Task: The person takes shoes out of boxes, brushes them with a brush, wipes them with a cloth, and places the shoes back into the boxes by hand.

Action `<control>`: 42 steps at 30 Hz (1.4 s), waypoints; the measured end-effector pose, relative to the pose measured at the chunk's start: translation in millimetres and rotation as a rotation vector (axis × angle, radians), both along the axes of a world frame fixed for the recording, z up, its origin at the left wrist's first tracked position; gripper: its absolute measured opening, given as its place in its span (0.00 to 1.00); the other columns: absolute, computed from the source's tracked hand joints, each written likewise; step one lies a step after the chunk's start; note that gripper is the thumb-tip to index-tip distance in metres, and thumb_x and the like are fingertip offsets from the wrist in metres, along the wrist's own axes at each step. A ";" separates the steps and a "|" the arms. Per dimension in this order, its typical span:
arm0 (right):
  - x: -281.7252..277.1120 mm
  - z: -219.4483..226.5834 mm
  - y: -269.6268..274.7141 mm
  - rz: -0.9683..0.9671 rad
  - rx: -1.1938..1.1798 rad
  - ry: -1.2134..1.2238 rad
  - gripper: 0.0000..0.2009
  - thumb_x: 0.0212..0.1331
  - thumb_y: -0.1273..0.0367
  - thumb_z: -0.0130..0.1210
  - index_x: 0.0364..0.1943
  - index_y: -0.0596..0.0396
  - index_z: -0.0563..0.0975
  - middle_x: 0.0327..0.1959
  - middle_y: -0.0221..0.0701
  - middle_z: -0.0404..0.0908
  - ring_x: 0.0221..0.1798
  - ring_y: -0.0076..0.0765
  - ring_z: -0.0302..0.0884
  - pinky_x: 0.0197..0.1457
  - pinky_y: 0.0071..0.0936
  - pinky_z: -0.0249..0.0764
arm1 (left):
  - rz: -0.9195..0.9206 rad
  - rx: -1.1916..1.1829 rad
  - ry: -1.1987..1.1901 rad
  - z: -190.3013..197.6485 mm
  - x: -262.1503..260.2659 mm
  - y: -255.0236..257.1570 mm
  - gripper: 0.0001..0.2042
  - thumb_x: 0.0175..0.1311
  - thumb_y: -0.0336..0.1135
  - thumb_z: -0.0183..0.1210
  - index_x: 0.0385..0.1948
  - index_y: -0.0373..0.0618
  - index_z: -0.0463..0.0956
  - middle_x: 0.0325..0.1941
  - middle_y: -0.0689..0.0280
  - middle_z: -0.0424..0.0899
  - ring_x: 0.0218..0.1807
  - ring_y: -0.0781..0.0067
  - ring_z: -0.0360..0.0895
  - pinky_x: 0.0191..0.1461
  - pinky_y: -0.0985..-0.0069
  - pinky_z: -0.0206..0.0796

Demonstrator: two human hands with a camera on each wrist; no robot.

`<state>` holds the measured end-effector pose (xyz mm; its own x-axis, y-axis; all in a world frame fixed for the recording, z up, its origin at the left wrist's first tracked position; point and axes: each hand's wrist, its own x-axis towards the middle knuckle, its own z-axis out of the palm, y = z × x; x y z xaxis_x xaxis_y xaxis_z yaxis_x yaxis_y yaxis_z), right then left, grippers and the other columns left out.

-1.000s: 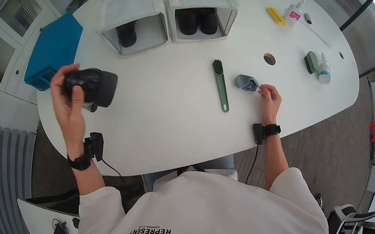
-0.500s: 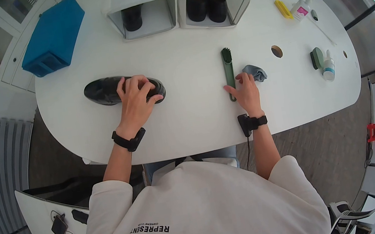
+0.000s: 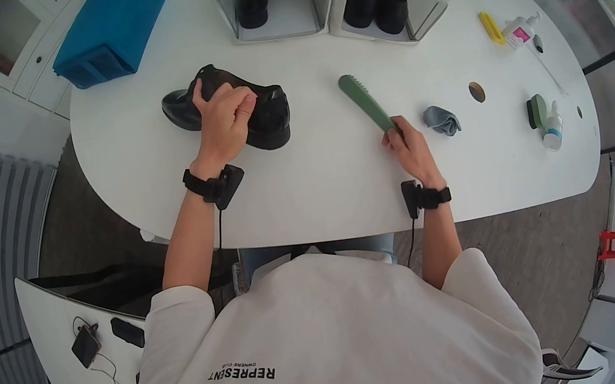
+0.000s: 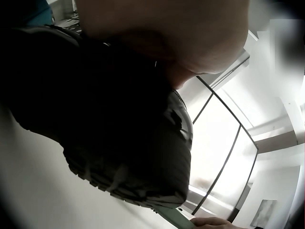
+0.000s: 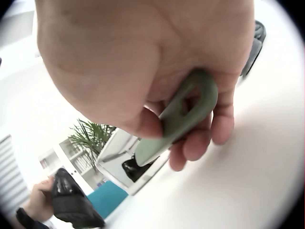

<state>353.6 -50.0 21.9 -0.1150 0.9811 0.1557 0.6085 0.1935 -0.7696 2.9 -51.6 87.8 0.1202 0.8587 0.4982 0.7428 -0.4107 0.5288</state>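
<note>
In the head view my left hand [image 3: 225,124] grips a black shiny shoe [image 3: 271,121] by its opening, toe pointing left and the shoe tilted. The left wrist view shows the dark shoe [image 4: 124,129] close up, its ridged sole edge facing down. My right hand [image 3: 411,152] holds a green long-handled brush [image 3: 364,101] by the handle end, the brush head pointing up and left towards the shoe. Thumb and fingers close around the holed handle [image 5: 176,126] in the right wrist view. A crumpled grey-blue cloth [image 3: 441,121] lies just right of this hand.
Two white boxes stand open at the back, one with a dark shoe [image 3: 254,7], the other with a pair [image 3: 374,8]. A teal box [image 3: 114,33] sits back left. At right are a pump bottle [image 3: 520,33], yellow item [image 3: 491,28], green brush [image 3: 536,111] and small bottle [image 3: 553,130].
The left hand brought the shoe from the left, laid it down, then tilted it up. The right hand left the cloth, took the green brush by its handle and swung its head left.
</note>
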 end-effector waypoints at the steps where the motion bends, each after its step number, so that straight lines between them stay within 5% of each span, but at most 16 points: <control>1: -1.6 8.6 -6.1 0.083 -0.139 0.216 0.10 0.59 0.69 0.48 0.38 0.62 0.75 0.20 0.31 0.74 0.24 0.32 0.72 0.28 0.29 0.66 | -0.056 -0.021 -0.036 2.6 1.1 2.9 0.12 0.69 0.37 0.47 0.26 0.44 0.75 0.22 0.71 0.67 0.32 0.72 0.68 0.71 0.48 0.28; 3: -11.5 41.6 -25.7 0.143 -0.353 0.508 0.10 0.63 0.65 0.50 0.35 0.59 0.75 0.17 0.20 0.67 0.21 0.15 0.57 0.25 0.18 0.55 | -0.122 -0.047 -0.072 4.1 5.4 7.4 0.13 0.70 0.39 0.47 0.28 0.43 0.76 0.22 0.71 0.64 0.31 0.72 0.67 0.72 0.51 0.26; 7: -19.7 64.6 -41.0 0.225 -0.403 0.362 0.14 0.62 0.61 0.56 0.27 0.59 0.77 0.15 0.21 0.66 0.22 0.15 0.57 0.25 0.19 0.54 | -0.207 -0.106 -0.080 -3.1 19.7 8.1 0.15 0.70 0.40 0.46 0.27 0.43 0.76 0.22 0.72 0.64 0.31 0.73 0.67 0.73 0.52 0.27; 15: -56.1 51.3 -31.2 0.136 -0.285 0.308 0.13 0.60 0.62 0.59 0.34 0.60 0.80 0.17 0.23 0.71 0.22 0.17 0.59 0.25 0.21 0.56 | -0.214 -0.180 -0.186 -0.5 20.6 13.3 0.24 0.74 0.46 0.38 0.23 0.42 0.77 0.21 0.72 0.67 0.34 0.74 0.70 0.74 0.55 0.26; 18: -59.8 53.1 -31.8 0.352 -0.314 0.170 0.13 0.60 0.62 0.59 0.33 0.60 0.81 0.16 0.23 0.70 0.22 0.17 0.58 0.24 0.20 0.55 | -0.242 -0.201 -0.220 0.9 20.8 12.1 0.31 0.75 0.51 0.29 0.21 0.42 0.77 0.21 0.72 0.70 0.34 0.73 0.71 0.75 0.57 0.25; 23: -62.3 46.8 -32.1 0.129 -0.240 0.331 0.12 0.59 0.62 0.61 0.33 0.60 0.82 0.16 0.22 0.69 0.21 0.17 0.58 0.24 0.20 0.55 | -0.214 -0.166 -0.274 -0.7 22.7 12.4 0.35 0.74 0.56 0.26 0.20 0.42 0.78 0.20 0.69 0.75 0.34 0.71 0.74 0.74 0.56 0.26; 27: -59.7 44.4 -34.2 0.317 -0.255 0.191 0.12 0.59 0.62 0.61 0.33 0.60 0.82 0.16 0.23 0.70 0.21 0.16 0.59 0.24 0.20 0.56 | -0.232 -0.204 -0.250 1.9 20.4 12.1 0.36 0.73 0.57 0.25 0.20 0.42 0.78 0.20 0.69 0.75 0.34 0.72 0.74 0.74 0.56 0.25; 30: -61.7 39.8 -33.6 0.112 -0.241 0.371 0.12 0.58 0.63 0.61 0.34 0.59 0.82 0.17 0.23 0.71 0.22 0.16 0.60 0.24 0.20 0.57 | -0.196 -0.211 -0.305 4.9 19.6 13.6 0.37 0.73 0.57 0.24 0.19 0.42 0.79 0.19 0.70 0.76 0.33 0.74 0.74 0.74 0.57 0.25; 36: -62.3 44.0 -45.9 0.399 -0.177 0.279 0.10 0.58 0.66 0.61 0.34 0.60 0.82 0.17 0.22 0.71 0.22 0.15 0.60 0.24 0.19 0.55 | -0.123 -0.280 -0.555 17.4 25.2 14.7 0.39 0.73 0.58 0.21 0.15 0.43 0.77 0.17 0.73 0.75 0.32 0.77 0.71 0.74 0.61 0.24; 38: -58.8 48.3 -44.0 0.114 -0.220 0.422 0.10 0.58 0.66 0.62 0.34 0.60 0.82 0.18 0.24 0.74 0.22 0.15 0.62 0.25 0.18 0.58 | -0.139 -0.293 -0.543 17.9 23.8 15.3 0.39 0.73 0.57 0.21 0.15 0.43 0.77 0.17 0.73 0.75 0.32 0.77 0.71 0.74 0.61 0.24; 40: -57.5 50.1 -43.0 0.064 -0.188 0.450 0.10 0.56 0.67 0.63 0.34 0.62 0.82 0.19 0.22 0.74 0.23 0.16 0.64 0.25 0.18 0.61 | -0.159 -0.310 -0.532 15.9 25.9 13.0 0.39 0.73 0.57 0.21 0.14 0.43 0.77 0.17 0.73 0.75 0.32 0.78 0.71 0.74 0.61 0.24; 42: -55.7 48.8 -42.2 0.300 -0.136 0.315 0.10 0.56 0.68 0.63 0.34 0.62 0.82 0.19 0.23 0.75 0.22 0.15 0.63 0.25 0.17 0.59 | -0.120 -0.209 -0.513 14.9 33.5 12.0 0.36 0.74 0.55 0.27 0.10 0.39 0.69 0.15 0.71 0.66 0.26 0.77 0.62 0.63 0.75 0.46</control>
<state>297.8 -92.2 70.7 -0.3652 0.9255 0.1007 0.2727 0.2098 -0.9389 36.4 -39.6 102.7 0.0101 0.9405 0.3396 0.3239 -0.3243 0.8888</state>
